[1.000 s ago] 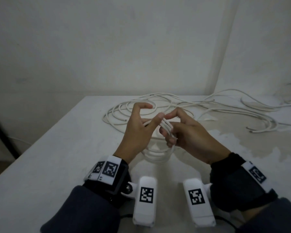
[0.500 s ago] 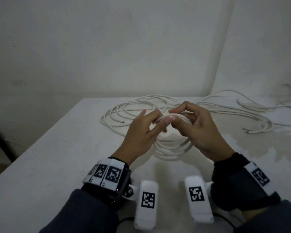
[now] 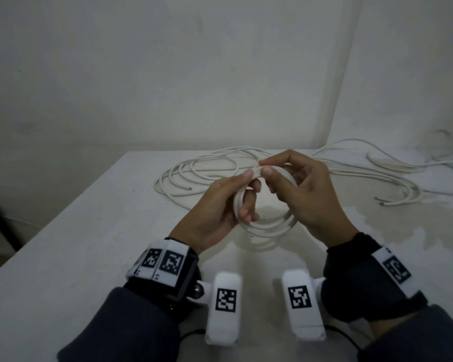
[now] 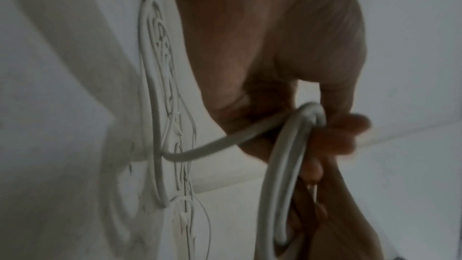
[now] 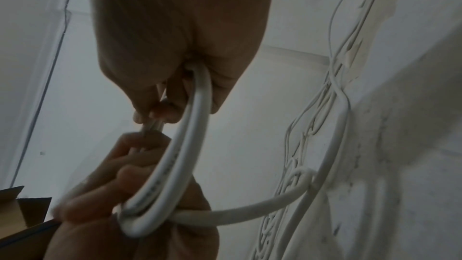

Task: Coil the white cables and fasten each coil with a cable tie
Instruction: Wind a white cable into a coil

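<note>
A small coil of white cable is held up above the white table by both hands. My left hand has its fingers curled through the coil's left side, thumb pressed on top. My right hand pinches the coil's top between thumb and forefinger. In the left wrist view the coil hangs over the curled fingers, and one strand trails to the table. In the right wrist view the coil runs between both hands, and the fingertips pinch a thin piece I cannot identify.
Loose white cables lie tangled on the table behind the hands, and more cables trail to the right with bare ends. Walls close off the back and the right. A cardboard box corner shows in the right wrist view.
The coil has been lifted and opened into a round loop. My left fingers, spread a second ago, now curl through it. My right hand moved its pinch to the coil's top.
</note>
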Demonstrator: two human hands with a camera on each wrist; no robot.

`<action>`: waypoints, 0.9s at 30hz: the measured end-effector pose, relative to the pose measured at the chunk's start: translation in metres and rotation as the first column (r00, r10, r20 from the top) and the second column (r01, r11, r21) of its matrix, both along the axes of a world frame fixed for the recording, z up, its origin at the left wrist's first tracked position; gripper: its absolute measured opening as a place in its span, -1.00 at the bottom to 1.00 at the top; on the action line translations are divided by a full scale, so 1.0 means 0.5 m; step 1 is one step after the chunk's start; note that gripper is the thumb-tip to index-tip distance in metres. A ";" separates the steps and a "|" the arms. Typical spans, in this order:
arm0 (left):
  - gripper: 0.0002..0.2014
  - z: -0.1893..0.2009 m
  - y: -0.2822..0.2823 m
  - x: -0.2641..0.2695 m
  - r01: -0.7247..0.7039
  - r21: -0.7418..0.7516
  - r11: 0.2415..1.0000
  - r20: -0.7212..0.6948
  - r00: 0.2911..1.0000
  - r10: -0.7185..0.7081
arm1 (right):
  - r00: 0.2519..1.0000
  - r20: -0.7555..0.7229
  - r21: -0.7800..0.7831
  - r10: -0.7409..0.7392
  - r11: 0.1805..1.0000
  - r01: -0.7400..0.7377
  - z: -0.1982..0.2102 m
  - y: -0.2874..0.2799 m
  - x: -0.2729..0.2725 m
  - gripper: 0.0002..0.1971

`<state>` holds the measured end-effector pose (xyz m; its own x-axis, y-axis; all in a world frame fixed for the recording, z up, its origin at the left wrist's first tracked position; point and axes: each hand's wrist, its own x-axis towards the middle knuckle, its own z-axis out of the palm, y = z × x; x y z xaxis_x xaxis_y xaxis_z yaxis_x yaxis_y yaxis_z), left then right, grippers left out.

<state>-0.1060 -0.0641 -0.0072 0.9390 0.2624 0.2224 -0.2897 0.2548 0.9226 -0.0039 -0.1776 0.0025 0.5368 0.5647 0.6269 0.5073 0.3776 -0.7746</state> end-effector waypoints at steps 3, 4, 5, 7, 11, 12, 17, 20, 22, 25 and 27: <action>-0.72 -0.008 0.006 -0.007 0.104 -0.080 0.991 0.005 0.995 -0.104 | 1.000 -0.003 -0.022 -0.014 1.000 0.014 -0.004 -0.001 0.007 -0.99; -0.74 -0.010 0.006 -0.007 0.105 -0.098 0.990 0.005 0.994 -0.105 | 1.000 -0.015 -0.037 -0.015 0.999 0.015 -0.008 0.000 0.008 -0.97; -0.76 -0.012 0.004 -0.005 0.100 -0.120 0.988 0.008 0.995 -0.099 | 0.999 -0.036 -0.056 -0.009 0.998 0.007 -0.010 0.003 0.007 -0.95; -0.79 -0.013 0.002 0.001 0.079 -0.176 0.981 0.025 0.997 -0.076 | 0.985 -0.165 -0.078 0.047 0.995 -0.060 -0.010 0.007 0.006 -0.89; -0.80 -0.013 0.020 0.010 0.007 -0.381 0.925 0.114 0.993 0.040 | 0.737 -0.669 -0.127 0.094 0.963 -0.238 -0.007 0.004 0.019 -0.59; -0.79 -0.014 0.026 0.011 -0.001 -0.429 0.903 0.137 0.988 0.066 | 0.733 -0.680 -0.266 -0.006 0.934 -0.239 -0.010 0.002 0.020 -0.55; -0.76 -0.018 0.026 0.011 0.001 -0.510 0.860 0.187 0.976 0.109 | 0.770 -0.632 -0.527 -0.090 0.778 -0.342 -0.026 0.016 -0.012 -0.66; -0.75 -0.020 0.023 0.017 -0.046 -0.525 0.850 0.175 0.971 0.161 | 0.830 -0.550 -0.365 -0.091 0.920 -0.142 -0.030 0.024 -0.013 -0.87; -0.72 -0.024 0.022 0.022 -0.123 -0.558 0.821 0.146 0.959 0.243 | 0.808 -0.584 -0.174 -0.074 0.984 -0.035 -0.028 0.024 -0.012 -0.70; -0.72 -0.029 0.015 0.029 -0.230 -0.615 0.754 0.076 0.935 0.347 | 0.808 -0.588 -0.037 -0.037 0.999 0.019 -0.027 0.024 -0.011 -0.51; -0.72 -0.032 0.012 0.033 -0.260 -0.639 0.724 0.037 0.930 0.366 | 0.813 -0.582 -0.035 -0.006 0.999 -0.018 -0.024 0.024 -0.014 -0.50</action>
<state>-0.0897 -0.0582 -0.0233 0.7469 0.6639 0.0382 -0.5761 0.6173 0.5357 -0.0106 -0.1653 -0.0097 0.7911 0.5855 0.1769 -0.0449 0.3440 -0.9379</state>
